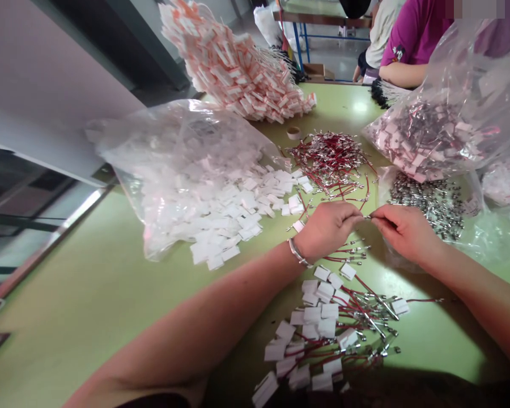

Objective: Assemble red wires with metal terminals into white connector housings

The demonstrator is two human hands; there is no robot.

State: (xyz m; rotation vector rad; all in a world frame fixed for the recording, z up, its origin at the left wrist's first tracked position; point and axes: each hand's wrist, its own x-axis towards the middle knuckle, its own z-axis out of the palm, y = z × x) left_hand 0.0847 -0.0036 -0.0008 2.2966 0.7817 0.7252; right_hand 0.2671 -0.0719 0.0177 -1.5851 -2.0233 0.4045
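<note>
Over the green table, the fingertips of my left hand [334,226] and my right hand [403,229] meet in a pinch. A small metal terminal [367,216] shows between them; the rest of what they hold is hidden by the fingers. Beneath my left hand lie several short red wires [351,251] with metal ends. Nearer to me is a spread of white plastic holders [317,317], many with red wires and metal ends attached. A heap of red wires [329,158] with metal tips lies just beyond my hands.
An open clear bag [174,147] spills white plastic pieces [238,212] at left. Behind stands a pile of orange-and-white parts [246,73], near a tape roll [294,133]. At right are small metal parts [429,201] and a filled bag [433,130]. A person in purple [414,39] sits opposite.
</note>
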